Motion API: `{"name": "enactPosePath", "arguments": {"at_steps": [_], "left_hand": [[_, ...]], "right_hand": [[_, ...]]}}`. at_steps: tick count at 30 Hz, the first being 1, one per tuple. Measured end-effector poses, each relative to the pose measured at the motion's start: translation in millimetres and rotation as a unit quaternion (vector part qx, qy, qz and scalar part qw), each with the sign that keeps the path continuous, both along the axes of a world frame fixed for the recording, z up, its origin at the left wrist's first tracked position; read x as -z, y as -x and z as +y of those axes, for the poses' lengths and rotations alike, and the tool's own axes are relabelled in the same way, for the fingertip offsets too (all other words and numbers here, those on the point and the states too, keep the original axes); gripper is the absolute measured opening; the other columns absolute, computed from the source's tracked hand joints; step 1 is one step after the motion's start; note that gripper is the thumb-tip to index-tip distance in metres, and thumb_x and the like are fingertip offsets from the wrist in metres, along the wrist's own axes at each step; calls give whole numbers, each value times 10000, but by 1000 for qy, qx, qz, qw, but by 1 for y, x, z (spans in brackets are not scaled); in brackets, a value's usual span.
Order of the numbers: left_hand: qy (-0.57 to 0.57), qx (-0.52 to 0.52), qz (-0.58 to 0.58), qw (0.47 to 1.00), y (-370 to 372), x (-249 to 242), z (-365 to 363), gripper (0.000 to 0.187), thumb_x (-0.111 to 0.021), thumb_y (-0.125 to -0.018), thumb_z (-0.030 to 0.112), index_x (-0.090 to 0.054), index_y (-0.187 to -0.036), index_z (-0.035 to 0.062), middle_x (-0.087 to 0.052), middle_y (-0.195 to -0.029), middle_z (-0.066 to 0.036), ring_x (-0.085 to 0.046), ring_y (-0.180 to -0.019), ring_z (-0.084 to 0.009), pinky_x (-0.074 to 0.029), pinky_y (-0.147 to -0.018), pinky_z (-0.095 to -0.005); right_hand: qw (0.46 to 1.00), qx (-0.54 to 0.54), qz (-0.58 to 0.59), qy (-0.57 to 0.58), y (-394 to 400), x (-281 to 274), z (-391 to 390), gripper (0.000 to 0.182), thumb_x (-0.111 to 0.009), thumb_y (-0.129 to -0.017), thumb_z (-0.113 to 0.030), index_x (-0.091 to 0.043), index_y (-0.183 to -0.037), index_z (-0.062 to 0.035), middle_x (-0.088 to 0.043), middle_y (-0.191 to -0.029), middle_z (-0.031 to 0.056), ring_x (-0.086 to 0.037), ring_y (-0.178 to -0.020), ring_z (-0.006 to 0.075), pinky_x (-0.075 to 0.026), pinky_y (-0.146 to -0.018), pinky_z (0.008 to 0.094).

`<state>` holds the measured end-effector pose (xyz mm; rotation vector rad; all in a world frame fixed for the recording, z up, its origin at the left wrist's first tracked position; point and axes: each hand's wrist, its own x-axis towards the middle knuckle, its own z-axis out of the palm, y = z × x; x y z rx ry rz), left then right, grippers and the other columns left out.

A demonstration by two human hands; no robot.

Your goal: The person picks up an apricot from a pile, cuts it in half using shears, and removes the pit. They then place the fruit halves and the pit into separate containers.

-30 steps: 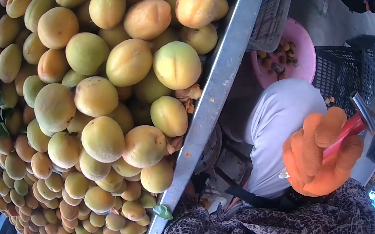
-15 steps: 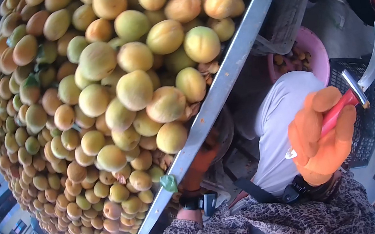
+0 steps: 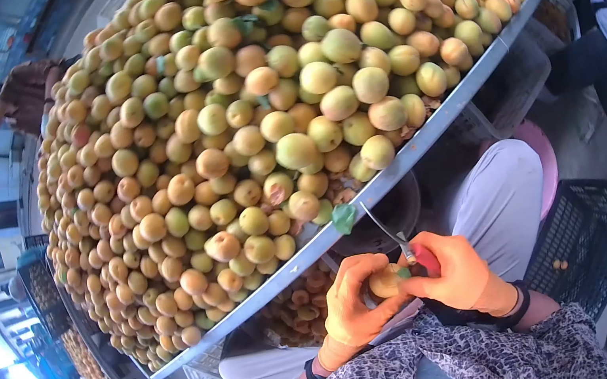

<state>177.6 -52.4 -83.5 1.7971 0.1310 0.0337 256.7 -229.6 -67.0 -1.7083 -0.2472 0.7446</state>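
Both forearms come in from the bottom of the head view, their wrists ringed by dark bands, and the hands meet over the person's lap. The left hand (image 3: 359,305), in an orange fabric glove, angles up and to the right, its thumb below and its fingers curled above, closed around a round yellow-orange fruit (image 3: 386,282). The right hand (image 3: 458,276), gloved in the same orange, reaches in from the other side with its back turned upward and its fingers bent round a curved metal knife with a red handle (image 3: 427,259). The fruit sits between the two hands, against the left thumb and fingers, with the right thumb reaching to its near side (a small green patch shows there, too small to identify). The knife's thin blade points up and to the left, away from the fruit, towards the grey metal rim (image 3: 313,249) of a large bin heaped with yellow-orange and greenish fruit (image 3: 231,137). A green leaf (image 3: 344,218) lies at that rim, near the blade's tip. Beside the right hand rises a knee in pale grey trousers (image 3: 501,196), with a pink plastic basin (image 3: 545,157) partly hidden behind it.
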Motion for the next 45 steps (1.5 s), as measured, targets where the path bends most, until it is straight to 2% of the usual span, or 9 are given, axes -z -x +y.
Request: {"name": "enactPosePath", "arguments": {"at_steps": [7, 15, 23, 27, 33, 35, 38, 40, 45], "left_hand": [[204, -120, 63, 970, 69, 5, 28, 567, -818, -678, -39, -526, -1163, -3, -591, -1029, -65, -606, -908, -139, -505, -825, -280], [-406, -178, 7, 897, 164, 18, 91, 562, -716, -665, 102, -554, -1203, 105, -527, -1245, -145, -515, -1139, -361, -434, -932, -447], [-383, -372, -54, 844, 173, -57, 190, 276, -684, -771, 30, -628, -1037, 75, -626, -1035, -117, -618, -933, -340, -501, -810, -409], [-347, -366, -65, 861, 117, -34, 207, 280, -694, -822, 112, -658, -1099, 112, -634, -909, -82, -625, -745, -192, -495, -664, -318], [-398, -409, 52, 820, 51, 1, 201, 283, -632, -813, 219, -561, -1079, 153, -539, -1080, -206, -590, -887, -417, -500, -743, -492], [-336, -434, -17, 836, 57, 6, 205, 336, -638, -799, 167, -563, -1126, 146, -550, -1011, -188, -593, -867, -387, -492, -744, -474], [65, -381, -133, 913, 84, -2, 202, 372, -578, -884, 154, -533, -1219, -2, -601, -1090, -127, -617, -972, -252, -514, -838, -377], [409, -237, -191, 860, 112, -26, 182, 450, -550, -902, 64, -445, -1327, -44, -592, -1159, -140, -603, -1063, -256, -483, -978, -388], [584, -204, -219, 754, 141, -45, 118, 479, -592, -935, 156, -437, -1342, -41, -544, -1283, -207, -551, -1197, -308, -442, -1062, -408]], "right_hand": [[998, 63, -11, 26, 6, -22, 19, 159, -710, -750, -4, -637, -891, 4, -637, -749, 2, -556, -696, 54, -457, -641, 222], [966, 159, -199, 45, 0, -1, 40, 338, -674, -775, 31, -627, -1110, 35, -687, -1043, 92, -619, -951, 133, -482, -822, 255], [948, 171, -263, -47, 9, -18, 60, 300, -623, -850, 22, -622, -1150, 36, -669, -1089, 133, -614, -1031, 187, -444, -931, 292], [968, 155, -198, -23, 10, -26, 61, 235, -611, -888, -37, -597, -1111, 35, -670, -937, 76, -605, -898, 169, -463, -834, 302], [944, 108, -301, 83, 32, -39, 70, 201, -640, -897, -134, -565, -1041, -15, -610, -767, 104, -579, -749, 194, -473, -706, 326], [937, 116, -330, 5, 38, -30, 72, 200, -641, -892, -142, -567, -1037, -26, -605, -771, 120, -586, -709, 228, -478, -684, 341], [938, 65, -339, 40, 30, -30, 67, 174, -604, -915, -148, -553, -1020, -19, -590, -707, 110, -578, -643, 218, -466, -627, 348], [947, 7, -313, 67, 26, -22, 70, 155, -587, -928, -157, -547, -973, -15, -557, -625, 62, -506, -527, 150, -409, -524, 292], [986, -45, -24, -156, 71, -68, 86, 317, -489, -1008, -345, -554, -947, -41, -457, -588, -17, -362, -439, 36, -247, -387, 203]]}}
